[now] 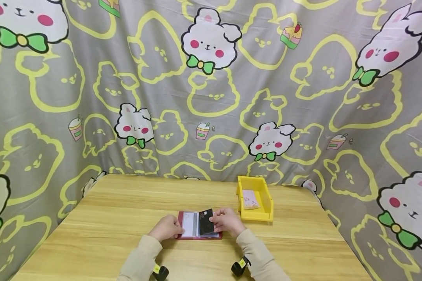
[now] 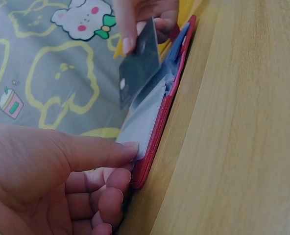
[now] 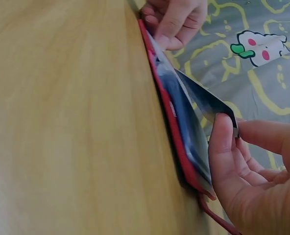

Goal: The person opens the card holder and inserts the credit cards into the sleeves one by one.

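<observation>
A red card holder (image 1: 219, 236) lies spread open on the table, with clear plastic sleeves inside. My left hand (image 1: 167, 227) pinches its left edge, thumb on top of the sleeve and fingers curled at the rim, as the left wrist view shows. Between the thumb and fingers of my right hand (image 1: 227, 221) is a black card (image 1: 206, 222) marked VIP. The card stands tilted over the right-hand sleeves (image 3: 184, 122). Whether its lower edge is inside a sleeve, I cannot tell.
A yellow bin (image 1: 266, 215) stands behind and to the right of the card holder, with pale patterned cards (image 1: 250, 199) in it. The wooden table (image 1: 102, 218) meets a grey cartoon-print curtain (image 1: 176, 128) at the back and sides. A red strap (image 3: 216, 215) trails off the holder.
</observation>
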Demonstrator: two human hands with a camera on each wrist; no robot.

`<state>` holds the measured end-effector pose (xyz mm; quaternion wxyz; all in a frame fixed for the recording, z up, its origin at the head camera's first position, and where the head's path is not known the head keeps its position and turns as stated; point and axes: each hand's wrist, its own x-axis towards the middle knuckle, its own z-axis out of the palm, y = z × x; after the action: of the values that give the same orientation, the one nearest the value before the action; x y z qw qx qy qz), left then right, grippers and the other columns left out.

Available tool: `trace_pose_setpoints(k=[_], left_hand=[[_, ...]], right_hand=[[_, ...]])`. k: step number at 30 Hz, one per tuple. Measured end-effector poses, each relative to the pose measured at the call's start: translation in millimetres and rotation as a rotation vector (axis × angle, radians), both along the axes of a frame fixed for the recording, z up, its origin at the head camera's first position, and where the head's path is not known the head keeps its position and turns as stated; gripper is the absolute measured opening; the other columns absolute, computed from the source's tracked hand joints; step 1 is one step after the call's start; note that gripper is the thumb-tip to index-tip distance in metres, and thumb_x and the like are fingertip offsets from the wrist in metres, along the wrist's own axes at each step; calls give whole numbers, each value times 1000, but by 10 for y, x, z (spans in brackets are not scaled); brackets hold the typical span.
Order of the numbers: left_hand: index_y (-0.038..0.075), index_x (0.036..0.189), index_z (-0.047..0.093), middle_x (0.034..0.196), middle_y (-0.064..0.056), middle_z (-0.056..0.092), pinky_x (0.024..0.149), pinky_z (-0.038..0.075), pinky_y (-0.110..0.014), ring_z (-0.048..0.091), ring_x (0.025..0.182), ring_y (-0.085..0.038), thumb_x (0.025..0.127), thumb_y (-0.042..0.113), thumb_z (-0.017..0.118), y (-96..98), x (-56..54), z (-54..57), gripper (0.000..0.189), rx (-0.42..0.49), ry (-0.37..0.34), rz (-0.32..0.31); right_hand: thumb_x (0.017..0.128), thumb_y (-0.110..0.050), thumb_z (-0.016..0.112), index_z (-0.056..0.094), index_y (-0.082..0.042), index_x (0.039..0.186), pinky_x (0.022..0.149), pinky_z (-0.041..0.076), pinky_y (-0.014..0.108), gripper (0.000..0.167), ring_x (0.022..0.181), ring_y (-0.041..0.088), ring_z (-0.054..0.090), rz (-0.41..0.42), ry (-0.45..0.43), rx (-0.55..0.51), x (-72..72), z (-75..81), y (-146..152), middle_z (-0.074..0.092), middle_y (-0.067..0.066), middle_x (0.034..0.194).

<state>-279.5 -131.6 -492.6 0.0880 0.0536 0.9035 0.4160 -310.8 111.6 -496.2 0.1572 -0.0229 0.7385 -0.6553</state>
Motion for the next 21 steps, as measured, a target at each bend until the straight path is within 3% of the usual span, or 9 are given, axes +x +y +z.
trace_pose_setpoints(k=[9, 21], left_hand=[[8, 61, 53, 55, 0, 52, 52, 37, -24, 44, 51, -10, 80, 10, 74, 6, 5, -7, 29, 3, 16, 0], [8, 62, 54, 56, 0, 53, 52, 38, -25, 45, 52, -11, 81, 10, 74, 4, -3, 0, 28, 4, 13, -1]], right_hand=[[86, -3, 67, 59, 1, 84, 48, 51, 21, 9, 48, 8, 55, 23, -7, 42, -18, -67, -30, 55, 1, 61], [85, -3, 68, 59, 0, 83, 47, 52, 23, 10, 45, 8, 55, 13, -39, 104, -62, -26, -77, 54, 2, 58]])
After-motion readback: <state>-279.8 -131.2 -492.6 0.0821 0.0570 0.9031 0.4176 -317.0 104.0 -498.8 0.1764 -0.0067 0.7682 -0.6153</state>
